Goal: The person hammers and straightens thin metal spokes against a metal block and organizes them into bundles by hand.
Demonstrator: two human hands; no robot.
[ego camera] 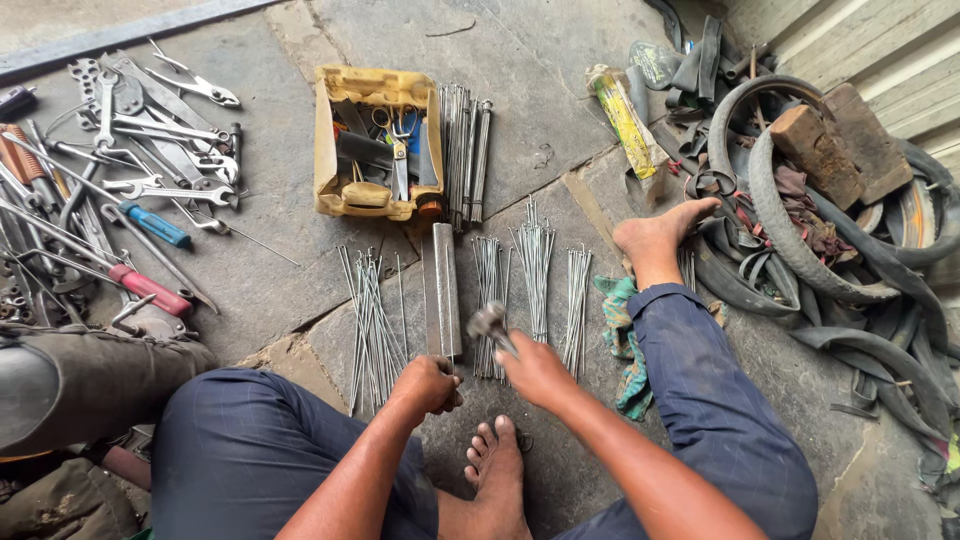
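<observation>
Both forearms reach forward and down from the bottom edge, bare to above the elbow, converging toward the middle. The left hand is curled into a fist, knuckles up, wrist nearly straight. The right hand is also closed, fingers wrapped tight, its wrist angled slightly inward so the fist points up and to the left. The two hands sit near each other, not touching. The person sits low with knees spread, one bare foot forward between the arms, the other stretched out to the right.
</observation>
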